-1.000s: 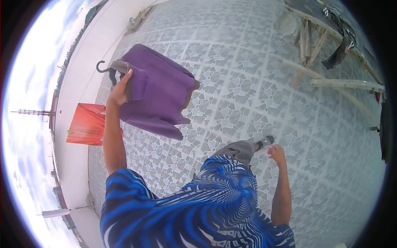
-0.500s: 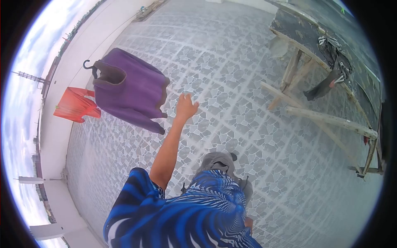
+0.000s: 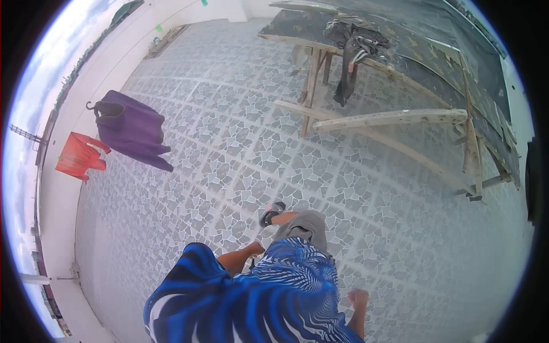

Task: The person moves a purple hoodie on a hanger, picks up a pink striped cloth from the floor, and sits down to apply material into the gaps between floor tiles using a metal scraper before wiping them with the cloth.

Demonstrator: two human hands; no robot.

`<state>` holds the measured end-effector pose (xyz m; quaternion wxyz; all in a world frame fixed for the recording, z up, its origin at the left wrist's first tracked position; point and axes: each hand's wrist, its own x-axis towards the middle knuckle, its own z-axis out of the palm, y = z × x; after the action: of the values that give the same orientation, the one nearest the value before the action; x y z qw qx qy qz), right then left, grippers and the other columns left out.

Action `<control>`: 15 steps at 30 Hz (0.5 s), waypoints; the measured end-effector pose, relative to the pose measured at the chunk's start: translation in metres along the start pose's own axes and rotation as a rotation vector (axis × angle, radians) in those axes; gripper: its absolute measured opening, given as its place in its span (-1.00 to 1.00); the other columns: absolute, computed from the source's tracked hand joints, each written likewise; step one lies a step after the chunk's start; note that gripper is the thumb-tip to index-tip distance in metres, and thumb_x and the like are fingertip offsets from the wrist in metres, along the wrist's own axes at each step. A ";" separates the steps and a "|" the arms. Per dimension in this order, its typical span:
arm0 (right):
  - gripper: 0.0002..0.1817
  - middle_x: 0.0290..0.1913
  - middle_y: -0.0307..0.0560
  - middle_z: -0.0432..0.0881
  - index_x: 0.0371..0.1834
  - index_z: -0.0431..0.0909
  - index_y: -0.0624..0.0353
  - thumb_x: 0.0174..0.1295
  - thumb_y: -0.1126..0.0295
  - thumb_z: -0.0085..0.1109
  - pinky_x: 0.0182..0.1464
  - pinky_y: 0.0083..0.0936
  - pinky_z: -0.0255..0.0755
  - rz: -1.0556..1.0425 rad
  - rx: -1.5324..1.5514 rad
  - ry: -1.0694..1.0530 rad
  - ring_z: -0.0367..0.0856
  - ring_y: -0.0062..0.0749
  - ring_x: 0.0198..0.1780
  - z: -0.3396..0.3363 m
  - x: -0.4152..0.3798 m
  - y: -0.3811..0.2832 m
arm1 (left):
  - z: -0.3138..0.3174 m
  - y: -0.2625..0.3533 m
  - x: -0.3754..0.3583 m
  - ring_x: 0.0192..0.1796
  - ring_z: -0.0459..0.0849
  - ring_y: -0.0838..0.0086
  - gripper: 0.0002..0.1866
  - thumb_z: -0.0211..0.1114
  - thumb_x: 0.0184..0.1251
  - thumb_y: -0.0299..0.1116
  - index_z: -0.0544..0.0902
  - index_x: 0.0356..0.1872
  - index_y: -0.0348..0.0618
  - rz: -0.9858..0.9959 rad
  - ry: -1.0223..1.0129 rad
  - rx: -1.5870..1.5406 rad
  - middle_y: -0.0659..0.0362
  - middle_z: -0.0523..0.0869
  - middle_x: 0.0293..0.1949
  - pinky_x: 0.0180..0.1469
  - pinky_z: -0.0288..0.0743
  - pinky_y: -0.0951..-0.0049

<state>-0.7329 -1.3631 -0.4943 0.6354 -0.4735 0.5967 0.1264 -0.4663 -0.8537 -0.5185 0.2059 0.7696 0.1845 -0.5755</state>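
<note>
From a hooked black hanger (image 3: 94, 107) droops a purple long-sleeved top (image 3: 131, 127).

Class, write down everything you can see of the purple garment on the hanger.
The purple garment looks like soft cloth, with a darker collar and a long sleeve slanting towards the lower right of the view. It hangs on a dark hanger, whose curved hook shows beside the collar. Next to it is a red garment; whether they touch is unclear. Neither the left hand nor the right hand touches it.
</note>
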 end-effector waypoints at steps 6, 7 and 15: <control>-0.64 -0.19 0.14 0.69 0.09 0.51 0.37 0.35 0.32 0.15 -0.23 -0.26 0.72 -0.359 0.180 0.105 0.78 -0.15 -0.20 -0.094 0.038 -0.114 | 0.017 0.089 0.021 -0.32 0.80 0.04 -0.79 0.32 0.06 -0.35 0.73 -0.36 -0.31 0.397 -0.273 0.653 -0.14 0.76 -0.38 -0.32 0.72 0.15; -0.66 -0.18 0.09 0.70 0.07 0.54 0.34 0.35 0.32 0.16 -0.21 -0.27 0.71 -0.378 0.231 0.055 0.77 -0.19 -0.19 -0.108 0.034 -0.132 | 0.022 0.128 0.033 -0.32 0.80 0.04 -0.79 0.32 0.06 -0.35 0.73 -0.36 -0.30 0.519 -0.331 0.752 -0.14 0.76 -0.38 -0.32 0.72 0.15; -0.70 -0.16 0.08 0.71 0.00 0.57 0.33 0.37 0.31 0.16 -0.20 -0.29 0.70 -0.282 0.472 0.299 0.77 -0.18 -0.17 -0.285 0.053 -0.139 | 0.107 0.501 0.099 -0.21 0.81 0.09 -0.86 0.40 -0.07 -0.38 0.76 -0.45 -0.17 0.866 -0.044 1.550 -0.03 0.79 -0.37 -0.14 0.68 0.12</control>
<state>-0.8008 -1.6714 -0.4321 0.6443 -0.4045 0.6248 -0.1759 -0.2654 -1.3304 -0.5881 -0.1699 0.6839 -0.5683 -0.4249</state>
